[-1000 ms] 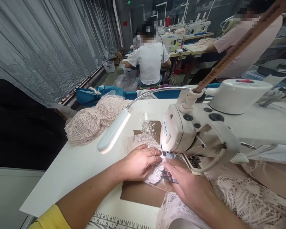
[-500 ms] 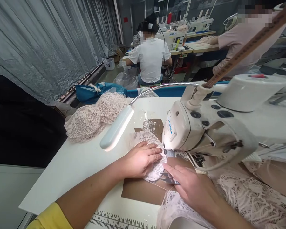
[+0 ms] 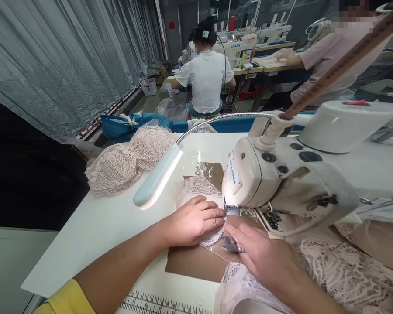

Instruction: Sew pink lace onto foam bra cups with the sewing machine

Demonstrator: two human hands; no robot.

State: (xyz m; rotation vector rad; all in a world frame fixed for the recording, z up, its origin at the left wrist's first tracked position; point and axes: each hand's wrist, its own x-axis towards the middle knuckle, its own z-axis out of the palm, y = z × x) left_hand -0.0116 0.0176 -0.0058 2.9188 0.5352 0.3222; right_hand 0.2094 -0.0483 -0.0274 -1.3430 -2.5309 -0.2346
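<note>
A pale lace bra cup (image 3: 201, 186) lies under the needle area of the sewing machine (image 3: 249, 174). My left hand (image 3: 196, 220) rests flat on it with the fingers stretched out, fingertips close to the presser foot, hiding much of the cup. Thread snips (image 3: 232, 245) sit in my right hand (image 3: 260, 248), blades pointing left past the fingers. The tip of my right index finger is at the cup's edge, just in front of the presser foot. Beneath both hands, a brown sheet (image 3: 193, 263) covers part of the table.
Stacked lace cups (image 3: 113, 168) lie at the table's left rear. A lamp (image 3: 159, 176) on a bendable neck hangs over the table. More lace (image 3: 340, 274) is heaped at right, and a ruler strip (image 3: 163, 304) runs along the front. Two people sit at machines beyond.
The cup has turned and moved in toward the presser foot, so less of its front edge shows. My left hand has gone slightly along with it; the right still holds the snips.
</note>
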